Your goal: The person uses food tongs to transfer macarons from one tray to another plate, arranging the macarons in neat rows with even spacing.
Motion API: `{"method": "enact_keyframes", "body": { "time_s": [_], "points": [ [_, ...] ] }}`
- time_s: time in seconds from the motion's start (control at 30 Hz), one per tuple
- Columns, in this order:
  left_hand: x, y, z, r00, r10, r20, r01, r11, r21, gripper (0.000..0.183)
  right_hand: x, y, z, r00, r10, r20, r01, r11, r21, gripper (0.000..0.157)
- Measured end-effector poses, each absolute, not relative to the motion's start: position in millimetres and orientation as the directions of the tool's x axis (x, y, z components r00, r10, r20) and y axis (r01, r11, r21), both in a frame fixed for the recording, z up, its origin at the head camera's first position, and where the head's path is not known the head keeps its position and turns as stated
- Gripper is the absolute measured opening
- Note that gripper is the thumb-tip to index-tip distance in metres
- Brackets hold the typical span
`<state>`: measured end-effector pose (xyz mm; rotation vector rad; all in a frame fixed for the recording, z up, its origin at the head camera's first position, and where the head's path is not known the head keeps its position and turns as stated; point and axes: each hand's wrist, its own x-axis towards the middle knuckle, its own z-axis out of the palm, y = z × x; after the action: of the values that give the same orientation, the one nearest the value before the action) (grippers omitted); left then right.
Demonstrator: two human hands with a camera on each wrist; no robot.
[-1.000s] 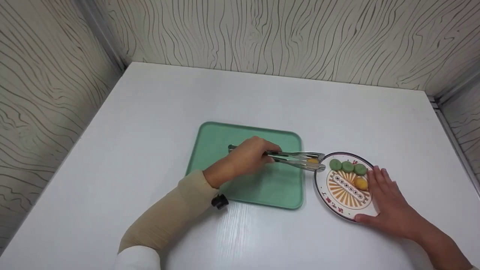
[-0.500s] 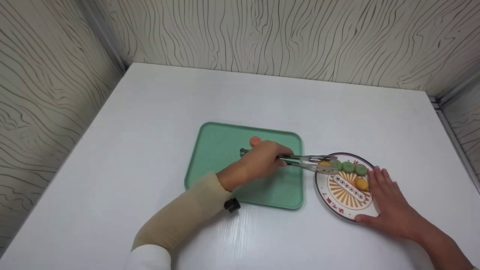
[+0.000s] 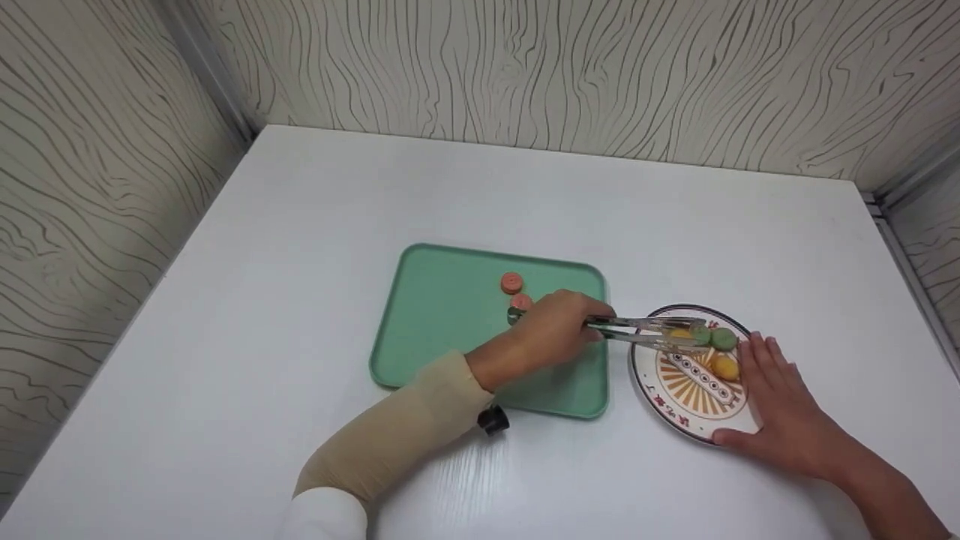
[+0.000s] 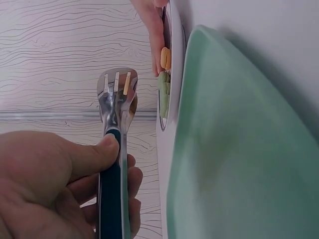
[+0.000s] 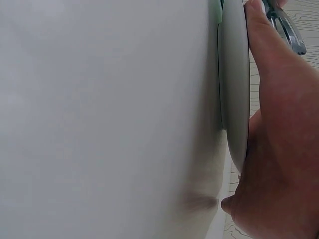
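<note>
My left hand (image 3: 551, 326) grips metal tongs (image 3: 622, 328) with dark handles, their slotted heads reaching over the plate. Between those heads is a yellow macaron (image 3: 679, 334). The round white plate (image 3: 645, 367) has a dark rim and an orange sunburst print. Green macarons (image 3: 724, 339) sit in a row near its far edge, partly covered by the tongs, and another yellow macaron (image 3: 724, 367) lies just in front. My right hand (image 3: 784, 405) rests along the plate's right rim, fingers extended and thumb at the near edge. In the left wrist view the tongs (image 4: 115, 99) appear raised above the plate.
A green rectangular tray (image 3: 442, 315) lies left of the plate, under my left arm. Two pink macarons (image 3: 511, 282) show on it, one partly behind the tongs' end. A wood-grain patterned wall (image 3: 525, 75) borders the white table (image 3: 337, 210) at the back.
My left hand has moved right, carrying the tongs and yellow macaron from the tray's side to over the plate. Pink macarons on the tray have come into view. My right hand has stayed put.
</note>
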<state>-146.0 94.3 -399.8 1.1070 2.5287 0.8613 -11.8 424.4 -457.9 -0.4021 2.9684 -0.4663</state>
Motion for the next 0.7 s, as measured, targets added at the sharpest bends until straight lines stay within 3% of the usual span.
{"method": "enact_keyframes", "body": {
  "time_s": [0.7],
  "points": [
    [-134.1, 125.4, -408.9, -0.681, 0.732, -0.029, 0.585, 0.567, 0.58, 0.032, -11.5, 425.6, -460.7, -0.958, -0.283, -0.044, -0.256, 0.914, -0.314, 0.128]
  ]
}}
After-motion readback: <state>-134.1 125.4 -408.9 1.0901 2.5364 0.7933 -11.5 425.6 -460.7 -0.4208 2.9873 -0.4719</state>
